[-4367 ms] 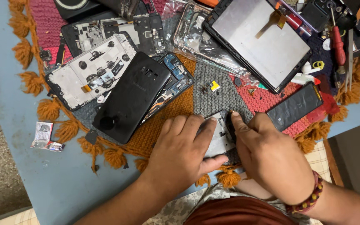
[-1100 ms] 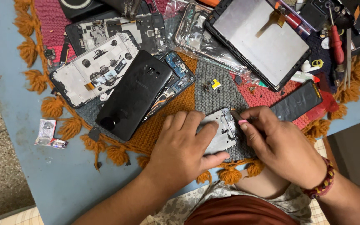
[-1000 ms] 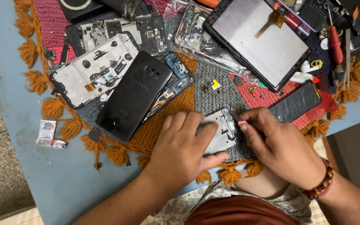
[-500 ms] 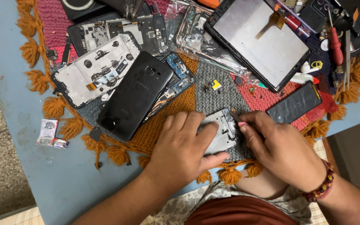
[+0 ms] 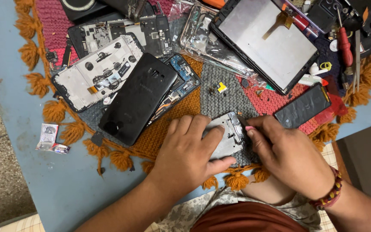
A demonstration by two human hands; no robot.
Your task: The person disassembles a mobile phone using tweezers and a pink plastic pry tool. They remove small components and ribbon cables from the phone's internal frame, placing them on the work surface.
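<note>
Blue and scuffed, the desk (image 5: 18, 99) carries a knitted mat (image 5: 172, 116) of orange, grey and pink patches with orange tassels along its edge, and the mat is crowded with phone parts. Near its front edge lies a silver phone frame (image 5: 228, 137), flat on the grey patch. The left hand (image 5: 190, 157) is spread flat over the frame's left part, fingers together and thumb pressed along its lower edge, pinning it down. The right hand (image 5: 290, 157) is curled at the frame's right edge, fingertips pinched narrow at that corner; whether a small tool sits between them cannot be told.

Just left of the left hand lies a black phone back cover (image 5: 138, 99), overlapping a blue circuit board (image 5: 183, 77). Further left is a white inner frame (image 5: 97, 73), and above it a dark opened phone body (image 5: 125, 30). Behind the hands, a small yellow part (image 5: 222, 87) rests on the grey patch. A large tablet panel (image 5: 271, 41) lies tilted at upper right, partly over a clear plastic bag (image 5: 205, 38). A small black screen (image 5: 303, 105) sits just right of the right hand. A red-handled screwdriver (image 5: 345, 45) lies at the far right. A beaded bracelet (image 5: 331, 193) circles the right wrist. A crumpled wrapper (image 5: 50, 137) lies on the bare desk, well apart.
</note>
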